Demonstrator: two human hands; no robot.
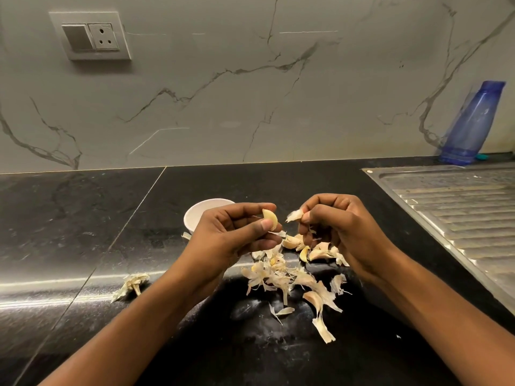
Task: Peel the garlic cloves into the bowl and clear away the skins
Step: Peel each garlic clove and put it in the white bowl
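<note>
**Q:** Where's the clove?
**A:** In my left hand. Thumb and forefinger pinch a peeled garlic clove, pale yellow, held above the dark tabletop.

**Q:** And the right hand?
**A:** My right hand has its fingers curled and pinches a scrap of skin. The scrap is just beside the clove, not touching it. The hands are close, with a narrow gap between them.

**Q:** The bowl?
**A:** The white bowl sits on the tabletop behind my left hand, which covers its right side. Its inside is out of sight, so I cannot tell what it holds.

**Q:** The skins?
**A:** Loose skins lie scattered below both hands. A few unpeeled cloves lie among them, partly hidden under my right fingers; the count is unclear. One stray clump lies well apart, to the left.

**Q:** At the edges?
**A:** The steel drainboard is cut off by the right border. A blue bottle stands behind it at the wall. The contents are hard to make out.
</note>
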